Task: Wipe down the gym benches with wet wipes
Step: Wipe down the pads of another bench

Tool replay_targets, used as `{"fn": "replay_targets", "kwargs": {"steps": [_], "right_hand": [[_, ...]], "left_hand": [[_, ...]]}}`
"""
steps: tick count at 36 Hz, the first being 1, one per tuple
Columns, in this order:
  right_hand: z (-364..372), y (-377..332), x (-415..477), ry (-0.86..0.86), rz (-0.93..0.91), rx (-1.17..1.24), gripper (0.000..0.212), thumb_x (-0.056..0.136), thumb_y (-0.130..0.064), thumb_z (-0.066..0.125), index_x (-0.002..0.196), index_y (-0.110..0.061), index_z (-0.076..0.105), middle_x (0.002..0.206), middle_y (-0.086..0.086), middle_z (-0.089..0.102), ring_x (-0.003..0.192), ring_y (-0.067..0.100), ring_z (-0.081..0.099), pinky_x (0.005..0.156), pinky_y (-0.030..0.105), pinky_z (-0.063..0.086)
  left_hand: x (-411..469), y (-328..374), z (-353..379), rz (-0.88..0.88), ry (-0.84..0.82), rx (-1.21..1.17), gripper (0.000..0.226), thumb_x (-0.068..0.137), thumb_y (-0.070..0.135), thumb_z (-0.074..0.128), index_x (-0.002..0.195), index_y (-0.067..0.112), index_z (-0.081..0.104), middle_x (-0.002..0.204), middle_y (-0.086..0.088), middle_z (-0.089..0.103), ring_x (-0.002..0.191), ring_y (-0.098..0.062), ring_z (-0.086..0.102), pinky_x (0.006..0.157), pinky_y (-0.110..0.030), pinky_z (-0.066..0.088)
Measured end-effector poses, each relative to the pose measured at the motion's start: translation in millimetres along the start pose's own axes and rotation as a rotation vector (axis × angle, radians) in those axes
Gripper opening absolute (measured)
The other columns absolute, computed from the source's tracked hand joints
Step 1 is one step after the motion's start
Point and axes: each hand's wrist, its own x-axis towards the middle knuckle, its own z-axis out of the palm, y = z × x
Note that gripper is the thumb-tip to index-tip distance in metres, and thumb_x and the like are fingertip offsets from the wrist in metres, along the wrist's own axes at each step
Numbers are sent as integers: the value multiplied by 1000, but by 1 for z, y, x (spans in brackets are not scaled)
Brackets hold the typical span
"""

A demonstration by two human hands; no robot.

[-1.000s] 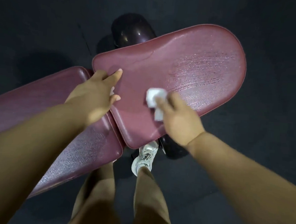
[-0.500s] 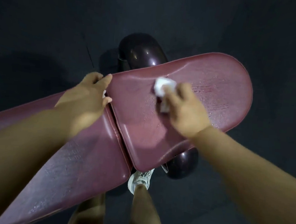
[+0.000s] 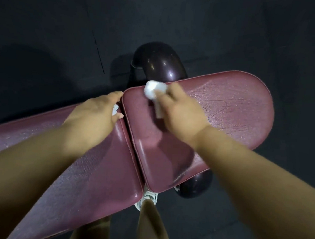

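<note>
Bench pads fill the middle of the view: the seat pad (image 3: 218,123) on the right and the long back pad (image 3: 93,171) running down to the near left, with a narrow gap between them. The right hand (image 3: 179,111) grips a bunched white wet wipe (image 3: 153,90) and presses it on the far left corner of the seat pad, right at the edge above the dark leg roller (image 3: 157,63). A second ago the wipe sat near the middle of the pad's near side; half a second ago it was halfway across. So the stroke has travelled from near edge to far edge, and this strip by the gap looks covered. The seat pad's right part shows wet streaks, so most of it seems done. The left hand (image 3: 95,115) rests curled on the far end of the back pad, beside the gap, with a scrap of white (image 3: 115,110) under its fingers; it has barely moved. The back pad likely comes next.
</note>
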Motion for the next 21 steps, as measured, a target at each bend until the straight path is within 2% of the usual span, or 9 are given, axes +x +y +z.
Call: {"fn": "replay_targets", "kwargs": {"steps": [2, 4, 6, 8, 10, 13, 18, 20, 21], "right_hand": [[-7, 25, 3, 105, 216, 26, 37, 91, -16, 45, 127, -12, 53, 120, 14, 44, 92, 34, 53, 77, 35, 43], [-13, 36, 4, 245, 419, 41, 28, 91, -13, 46, 115, -6, 58, 116, 16, 44, 82, 33, 51, 78, 35, 45], [-12, 30, 8, 288, 543, 44, 26, 93, -14, 44, 112, -5, 59, 118, 14, 43, 76, 28, 46, 75, 32, 42], [-4, 9, 14, 272, 592, 60, 27, 95, -16, 42, 115, -7, 59, 122, 13, 42, 82, 30, 50, 80, 32, 41], [10, -17, 19, 252, 501, 108, 28, 95, -17, 44, 116, -8, 59, 122, 14, 43, 89, 33, 54, 84, 34, 42], [25, -53, 20, 181, 248, 153, 28, 90, -14, 48, 116, -9, 57, 118, 13, 44, 87, 35, 55, 76, 38, 44], [32, -66, -7, -44, -151, 89, 37, 90, -7, 48, 126, -6, 53, 111, 14, 51, 81, 27, 51, 64, 31, 33], [29, -47, -23, -2, -136, 44, 33, 85, -10, 50, 116, -4, 60, 99, 15, 57, 74, 29, 57, 58, 29, 36], [26, -34, -29, 68, -28, 55, 35, 85, -15, 47, 114, -4, 62, 99, 16, 57, 73, 31, 58, 57, 29, 39]], "left_hand": [[-2, 0, 0, -4, -2, -3, 55, 94, 27, 54, 144, 28, 32, 136, 1, 52, 122, -18, 49, 94, -28, 38], [-3, -1, 1, 5, 22, 20, 54, 93, 27, 55, 143, 21, 35, 140, -2, 46, 124, -20, 47, 97, -29, 37], [-3, -5, 1, 11, 56, 57, 55, 92, 30, 56, 141, 14, 37, 144, -4, 39, 127, -22, 43, 101, -31, 35], [-5, -9, 0, -4, 58, 64, 58, 91, 32, 56, 142, 11, 36, 147, -4, 35, 130, -22, 40, 105, -31, 33], [-7, -12, -2, 2, 46, 61, 60, 92, 33, 55, 144, 12, 34, 149, -2, 31, 133, -20, 37, 107, -30, 30], [-11, -17, -5, 13, 36, 69, 60, 93, 33, 53, 145, 14, 31, 151, -1, 27, 133, -20, 37, 106, -28, 31], [-17, -22, -5, 10, 68, 67, 57, 93, 31, 53, 144, 17, 33, 143, 1, 28, 114, -20, 51, 88, -25, 40], [-18, -25, -3, 15, 92, 59, 54, 93, 29, 54, 143, 17, 36, 139, 2, 27, 106, -19, 55, 81, -23, 42], [-18, -27, -3, 24, 103, 58, 53, 93, 28, 55, 142, 17, 38, 138, 2, 27, 102, -20, 57, 79, -24, 43]]}}
